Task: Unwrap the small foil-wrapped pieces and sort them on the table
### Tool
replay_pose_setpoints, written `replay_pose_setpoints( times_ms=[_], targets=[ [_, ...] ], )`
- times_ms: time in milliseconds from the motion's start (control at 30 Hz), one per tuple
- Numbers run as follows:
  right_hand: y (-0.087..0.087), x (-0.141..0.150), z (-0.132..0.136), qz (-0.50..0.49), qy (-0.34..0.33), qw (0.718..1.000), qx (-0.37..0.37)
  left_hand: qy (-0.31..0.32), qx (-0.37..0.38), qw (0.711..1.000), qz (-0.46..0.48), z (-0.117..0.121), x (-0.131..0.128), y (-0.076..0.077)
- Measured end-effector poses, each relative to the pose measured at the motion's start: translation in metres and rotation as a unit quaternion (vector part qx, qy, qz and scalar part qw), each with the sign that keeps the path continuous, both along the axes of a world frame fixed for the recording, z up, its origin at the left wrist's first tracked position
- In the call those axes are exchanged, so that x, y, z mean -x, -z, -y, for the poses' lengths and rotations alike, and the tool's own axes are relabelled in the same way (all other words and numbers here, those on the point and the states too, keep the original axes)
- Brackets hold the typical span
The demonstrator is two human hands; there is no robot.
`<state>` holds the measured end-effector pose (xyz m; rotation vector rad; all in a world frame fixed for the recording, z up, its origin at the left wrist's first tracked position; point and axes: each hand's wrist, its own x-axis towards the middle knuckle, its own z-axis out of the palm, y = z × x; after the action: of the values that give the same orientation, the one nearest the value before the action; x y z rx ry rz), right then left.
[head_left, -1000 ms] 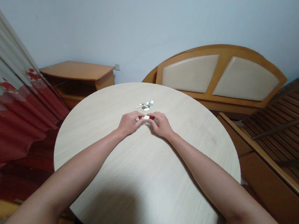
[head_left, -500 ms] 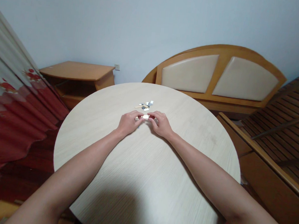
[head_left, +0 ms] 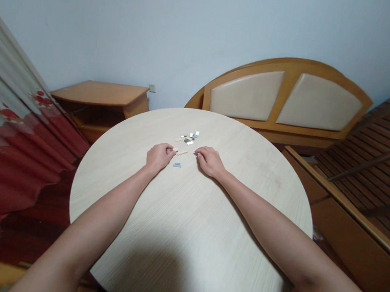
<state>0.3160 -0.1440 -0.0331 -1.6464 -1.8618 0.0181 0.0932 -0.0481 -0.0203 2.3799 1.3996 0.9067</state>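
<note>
My left hand (head_left: pixel 159 156) rests on the round pale wooden table (head_left: pixel 188 235) with its fingers curled. Its fingertips pinch the left end of a thin tan building strip (head_left: pixel 181 152) that lies on the table. My right hand (head_left: pixel 210 161) lies a short way to the right, apart from the strip, with its fingers curled together. What they hold, if anything, is hidden. A small grey piece (head_left: pixel 177 165) lies on the table between the hands, slightly nearer me. Just beyond the hands is a little pile of several grey, white and tan pieces (head_left: pixel 189 138).
A wooden bedside cabinet (head_left: pixel 100 98) stands beyond the table at the left, and a padded wooden headboard (head_left: pixel 283 96) leans on the wall behind. A slatted bed frame (head_left: pixel 365 173) is on the right and a red flowered curtain (head_left: pixel 16 141) on the left.
My hands, which were joined over a small white piece, have drawn apart. The tan strip and the small grey piece now show on the table between them.
</note>
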Motion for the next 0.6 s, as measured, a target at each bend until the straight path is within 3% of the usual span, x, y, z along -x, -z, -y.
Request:
replay_pose_setpoints(
  times_ms=[267, 600],
  targets=[
    [0.003, -0.004, -0.002, -0.004, 0.005, 1.0, -0.009, 0.025, -0.017, 1.0, -0.003, -0.007, 0.001, 0.008],
    [0.006, -0.014, -0.025, -0.053, 0.0, 0.998, -0.013, 0.032, 0.019, 0.999, -0.023, 0.0, 0.001, 0.0]
  ],
)
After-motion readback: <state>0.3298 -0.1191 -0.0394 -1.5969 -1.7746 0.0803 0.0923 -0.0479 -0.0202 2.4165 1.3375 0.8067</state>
